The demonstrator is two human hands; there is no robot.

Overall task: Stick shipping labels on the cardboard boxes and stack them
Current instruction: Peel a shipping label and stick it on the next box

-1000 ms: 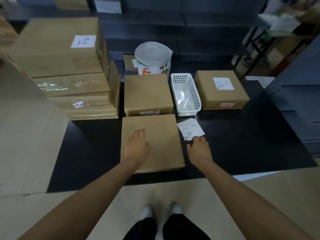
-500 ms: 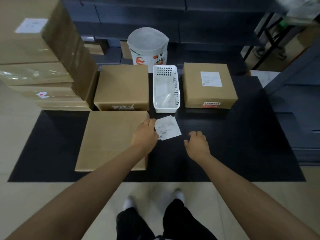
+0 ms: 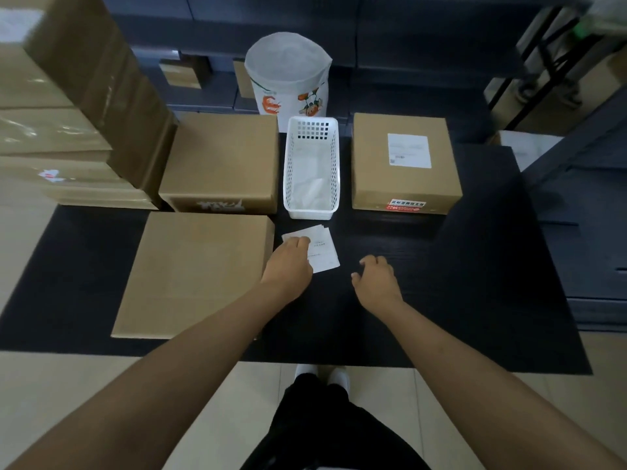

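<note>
A plain flat cardboard box (image 3: 196, 273) lies on the black table at the near left. To its right, a small pile of white shipping labels (image 3: 322, 249) lies in front of a white basket. My left hand (image 3: 288, 266) rests on the left part of the labels, fingers reaching over them. My right hand (image 3: 375, 283) hovers low over the table right of the labels, fingers loosely curled and holding nothing. A box that bears a white label (image 3: 403, 164) sits at the far right. Another unlabeled box (image 3: 224, 161) sits behind the near one.
A white perforated basket (image 3: 312, 212) stands between the two far boxes. A white printed bag (image 3: 288, 83) is behind it. A tall stack of boxes (image 3: 68, 123) fills the left. The black table (image 3: 458, 283) ends near my feet; dark shelving stands at the right.
My left hand left the near box's top and moved right onto the labels. My right hand drew back from the labels to the right. The view shifted right.
</note>
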